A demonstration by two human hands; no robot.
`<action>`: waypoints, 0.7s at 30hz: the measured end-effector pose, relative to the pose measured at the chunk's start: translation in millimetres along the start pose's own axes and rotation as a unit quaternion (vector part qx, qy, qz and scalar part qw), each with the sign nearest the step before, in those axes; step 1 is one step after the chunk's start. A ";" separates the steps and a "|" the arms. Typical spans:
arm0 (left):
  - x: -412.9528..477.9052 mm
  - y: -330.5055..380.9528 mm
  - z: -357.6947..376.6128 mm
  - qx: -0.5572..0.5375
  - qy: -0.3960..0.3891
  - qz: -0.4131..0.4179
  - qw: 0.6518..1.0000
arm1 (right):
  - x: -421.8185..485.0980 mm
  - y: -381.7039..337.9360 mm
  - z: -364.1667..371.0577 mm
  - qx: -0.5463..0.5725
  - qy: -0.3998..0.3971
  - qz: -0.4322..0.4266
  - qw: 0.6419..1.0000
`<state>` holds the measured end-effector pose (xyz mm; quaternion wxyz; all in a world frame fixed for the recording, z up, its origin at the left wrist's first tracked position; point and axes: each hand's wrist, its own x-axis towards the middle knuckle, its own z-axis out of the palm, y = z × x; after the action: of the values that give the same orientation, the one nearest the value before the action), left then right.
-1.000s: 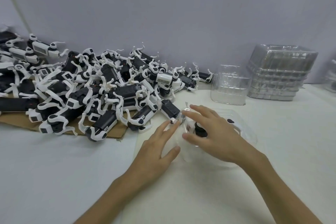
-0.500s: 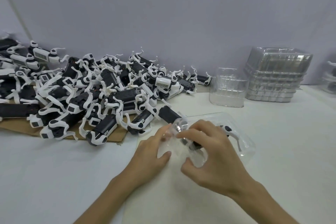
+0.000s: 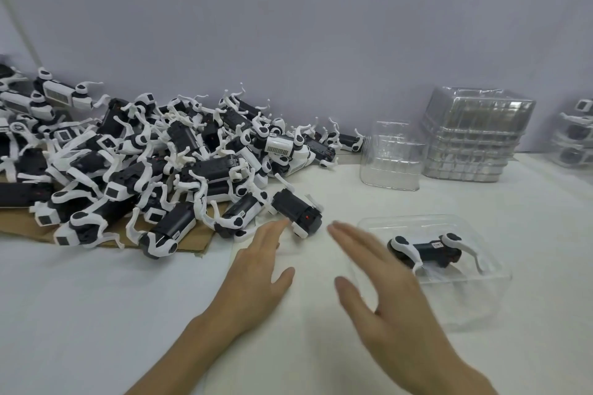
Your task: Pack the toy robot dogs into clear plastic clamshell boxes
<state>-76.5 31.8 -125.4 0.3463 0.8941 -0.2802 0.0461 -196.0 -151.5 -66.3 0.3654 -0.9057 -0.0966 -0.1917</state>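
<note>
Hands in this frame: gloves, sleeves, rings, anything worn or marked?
Nothing worn: left hand and right hand are both bare, no gloves, rings or watch. The forearms are bare too, with no sleeve inside the frame. The right hand is motion-blurred, so fine marks cannot be told.

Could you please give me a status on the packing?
Left hand open, right hand open, both empty. One toy dog inside clamshell box. Loose dog just beyond left hand.

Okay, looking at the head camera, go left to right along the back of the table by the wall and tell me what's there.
pile of toy robot dogs → short stack of clear boxes → taller stack of clamshell boxes → packed-looking boxes cut off at the right edge
</note>
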 end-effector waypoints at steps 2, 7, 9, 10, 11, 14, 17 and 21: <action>0.2 -0.5 -0.2 -0.009 0.003 0.000 1.000 | 3.3 -6.2 16.3 0.135 -0.070 0.101 0.983; -1.4 -5.1 0.2 -0.022 0.011 0.003 1.000 | 28.5 29.7 19.1 0.262 0.055 0.323 0.908; -1.6 -5.8 1.4 -0.020 0.014 0.007 1.000 | 32.9 58.6 -6.3 0.266 0.145 0.335 0.892; -1.4 -5.8 2.2 -0.017 0.014 0.009 1.000 | 35.4 76.5 -23.6 0.247 0.189 0.344 0.886; -0.7 -5.7 3.1 -0.011 0.014 0.011 1.000 | 38.5 93.5 -42.6 0.220 0.223 0.361 0.878; 1.4 -5.2 5.3 0.006 0.013 0.014 1.000 | 38.2 133.7 -87.1 0.156 0.240 0.404 0.869; 2.5 -7.2 6.1 0.020 0.018 0.015 1.000 | 37.8 142.1 -91.2 0.123 0.165 0.360 0.910; 2.0 -9.1 6.9 0.035 0.020 0.016 0.999 | 68.5 120.9 -73.0 0.044 0.086 0.246 0.965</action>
<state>-70.7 32.0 -135.5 0.3201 0.8997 -0.2858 0.0795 -116.0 -286.5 -65.1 0.4477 -0.8647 0.1524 -0.1690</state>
